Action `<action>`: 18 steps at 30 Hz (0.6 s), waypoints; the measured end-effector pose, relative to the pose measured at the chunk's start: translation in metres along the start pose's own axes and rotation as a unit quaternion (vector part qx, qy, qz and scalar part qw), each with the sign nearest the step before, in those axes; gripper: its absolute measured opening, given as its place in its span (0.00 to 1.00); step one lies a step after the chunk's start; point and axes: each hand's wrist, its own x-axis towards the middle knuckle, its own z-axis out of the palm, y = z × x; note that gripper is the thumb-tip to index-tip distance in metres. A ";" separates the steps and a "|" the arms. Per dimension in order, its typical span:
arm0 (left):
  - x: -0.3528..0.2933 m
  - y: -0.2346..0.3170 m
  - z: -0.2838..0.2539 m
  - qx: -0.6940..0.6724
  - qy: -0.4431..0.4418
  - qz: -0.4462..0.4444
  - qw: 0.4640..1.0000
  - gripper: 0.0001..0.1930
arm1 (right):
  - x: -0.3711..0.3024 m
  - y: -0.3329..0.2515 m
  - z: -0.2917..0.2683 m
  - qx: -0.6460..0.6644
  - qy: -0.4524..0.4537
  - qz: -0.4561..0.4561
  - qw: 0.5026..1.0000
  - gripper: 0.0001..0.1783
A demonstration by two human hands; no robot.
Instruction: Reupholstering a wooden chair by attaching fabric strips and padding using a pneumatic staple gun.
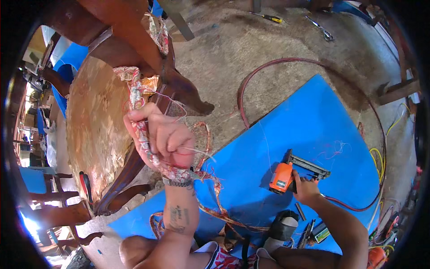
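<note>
My left hand (163, 139) is closed in a fist around a frayed strip of patterned trim (135, 92), red and whitish with loose threads. The strip's upper end reaches the carved wooden chair frame (134, 40), and its lower part hangs past my wrist. Worn brown padding (98, 121) fills the round part of the frame. To the right, my right hand (307, 188) grips an orange and black staple gun (281, 177) low over the blue sheet (309, 116). Whether the gun rests on the sheet, I cannot tell.
A dark red air hose (286, 59) loops across the concrete floor. A yellow-handled screwdriver (272, 18) and pliers (320, 29) lie at the far side. Another screwdriver (85, 186), red and black, is by the frame. Loose trim (233, 222) trails near my legs.
</note>
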 end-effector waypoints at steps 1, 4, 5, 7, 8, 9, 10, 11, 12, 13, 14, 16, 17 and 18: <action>0.001 -0.006 0.001 0.083 0.016 -0.008 0.996 0.15 | 0.000 0.004 0.004 -0.006 0.013 -0.010 1.000 0.50; 0.009 -0.006 -0.031 0.349 0.158 0.032 0.923 0.12 | 0.002 -0.001 0.001 -0.019 0.025 -0.025 0.999 0.51; 0.008 -0.003 -0.038 0.353 0.159 0.036 0.922 0.12 | 0.004 -0.003 -0.001 -0.025 0.026 -0.024 0.999 0.50; 0.008 -0.002 -0.048 0.475 0.166 0.086 0.860 0.12 | 0.003 0.002 0.003 -0.022 0.029 -0.024 0.999 0.50; 0.016 -0.015 -0.040 0.476 0.167 0.087 0.859 0.12 | 0.003 0.003 0.007 -0.013 0.033 -0.026 0.999 0.50; 0.023 -0.033 -0.031 0.470 0.256 0.124 0.835 0.13 | 0.004 0.005 0.009 0.000 0.028 -0.020 0.999 0.50; 0.028 -0.040 -0.020 0.457 0.341 0.163 0.805 0.15 | 0.003 0.004 0.009 -0.005 0.029 -0.021 0.999 0.50; 0.025 -0.033 -0.013 0.408 0.320 0.148 0.842 0.18 | 0.003 0.004 0.011 -0.010 0.027 -0.018 0.999 0.51; 0.023 -0.020 -0.014 0.405 0.319 0.152 0.843 0.18 | 0.002 0.004 0.011 -0.014 0.024 -0.014 1.000 0.51; 0.021 -0.010 -0.016 0.288 0.187 0.110 0.933 0.19 | 0.003 0.003 0.011 -0.014 0.025 -0.017 0.999 0.51; 0.020 -0.004 -0.018 0.158 0.047 0.063 0.984 0.20 | 0.003 0.002 0.010 -0.004 0.028 -0.020 0.999 0.51; 0.017 0.000 -0.019 0.168 0.072 0.092 0.979 0.20 | 0.003 0.001 0.009 0.004 0.032 -0.021 0.999 0.51; 0.015 0.000 -0.018 0.150 0.082 0.090 0.981 0.20 | 0.003 0.000 0.009 0.003 0.028 -0.017 0.999 0.51; 0.015 -0.001 -0.017 0.131 0.092 0.087 0.983 0.19 | 0.003 0.000 0.009 0.003 0.025 -0.013 1.000 0.52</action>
